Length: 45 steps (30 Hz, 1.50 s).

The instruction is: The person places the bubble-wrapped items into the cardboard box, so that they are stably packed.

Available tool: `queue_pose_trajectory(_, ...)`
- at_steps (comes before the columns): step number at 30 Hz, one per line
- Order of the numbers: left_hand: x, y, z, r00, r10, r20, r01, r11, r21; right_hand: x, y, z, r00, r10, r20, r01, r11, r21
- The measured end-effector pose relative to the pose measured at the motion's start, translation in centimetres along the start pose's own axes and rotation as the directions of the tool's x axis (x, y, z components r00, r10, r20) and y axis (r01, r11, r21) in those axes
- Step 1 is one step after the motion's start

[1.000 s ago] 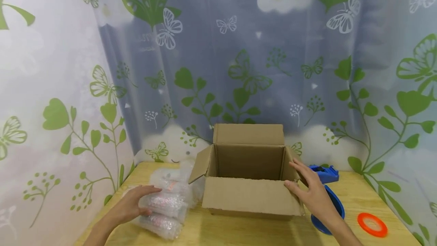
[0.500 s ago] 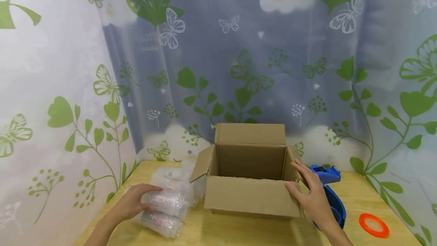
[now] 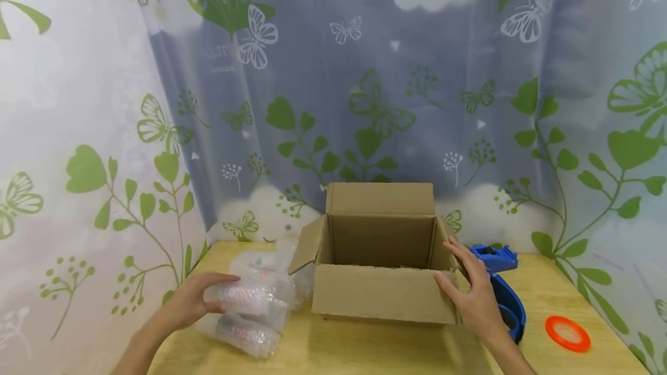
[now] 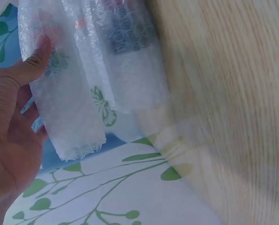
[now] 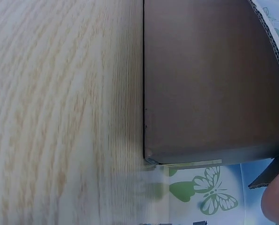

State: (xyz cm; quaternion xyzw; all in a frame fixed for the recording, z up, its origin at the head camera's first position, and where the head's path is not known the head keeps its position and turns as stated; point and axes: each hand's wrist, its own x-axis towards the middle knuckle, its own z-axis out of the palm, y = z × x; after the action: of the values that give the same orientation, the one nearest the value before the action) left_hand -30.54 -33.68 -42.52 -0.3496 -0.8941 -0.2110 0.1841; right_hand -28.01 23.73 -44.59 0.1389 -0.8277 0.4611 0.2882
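My left hand [image 3: 190, 301] grips a bubble-wrapped package [image 3: 245, 297] at its left end, thumb on top and fingers underneath. In the left wrist view this package [image 4: 67, 93] has reddish and green patches inside; what is wrapped cannot be made out. A second wrapped package [image 4: 130, 61] lies beside it. On the table, another bubble-wrapped package [image 3: 247, 334] lies nearer the front. An open cardboard box [image 3: 385, 294] stands to the right, flaps spread. My right hand [image 3: 476, 291] holds its right front corner, thumb at the front flap and fingers over the right side.
Behind the box's right side sits a blue tape dispenser [image 3: 494, 257]. A curved blue object [image 3: 513, 300] is partly hidden by my right forearm. An orange ring [image 3: 568, 333] lies at the right of the wooden table [image 3: 385, 352]. A patterned curtain [image 3: 333, 103] encloses the table.
My left hand has shifted slightly left and up with the wrapped package, opening a gap to the front one. My right hand keeps its hold on the box.
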Motion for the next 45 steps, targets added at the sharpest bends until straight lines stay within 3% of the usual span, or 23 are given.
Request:
queue_pose_trajectory(4,0.3,0.6,-1.0,1.0,-0.021,-0.001,0.021,1.0,0.004,0.0,-0.1,0.0,1.0,-0.018,-0.014,0.018,0.999,0.029)
queue_pose_trajectory(10,0.1,1.0,-2.6,0.985,-0.171,0.033,0.171,0.985,0.017,-0.2,-0.1,0.1,1.0,-0.024,-0.02,0.025,0.998,0.063)
queue_pose_trajectory(18,0.0,1.7,-4.9,0.975,-0.221,0.018,0.221,0.975,0.005,-0.3,0.2,0.4,0.999,-0.038,-0.024,0.04,0.995,0.091)
queue_pose_trajectory(24,0.6,2.0,-5.7,0.977,-0.212,-0.022,0.212,0.977,-0.009,-0.3,0.6,0.6,0.999,-0.032,-0.016,0.034,0.987,0.159)
queue_pose_trajectory(30,1.7,2.7,-5.7,0.981,-0.173,-0.085,0.176,0.984,0.032,-0.6,0.7,0.8,1.0,0.02,-0.008,-0.019,0.987,0.157)
queue_pose_trajectory(36,3.4,3.8,-5.4,0.982,-0.156,-0.107,0.16,0.986,0.034,-0.8,0.9,0.5,0.998,0.061,-0.005,-0.058,0.977,0.206)
queue_pose_trajectory(45,6.8,5.8,-4.5,0.987,-0.128,-0.098,0.131,0.991,0.018,-0.4,1.2,0.8,0.999,0.043,-0.003,-0.041,0.97,0.238)
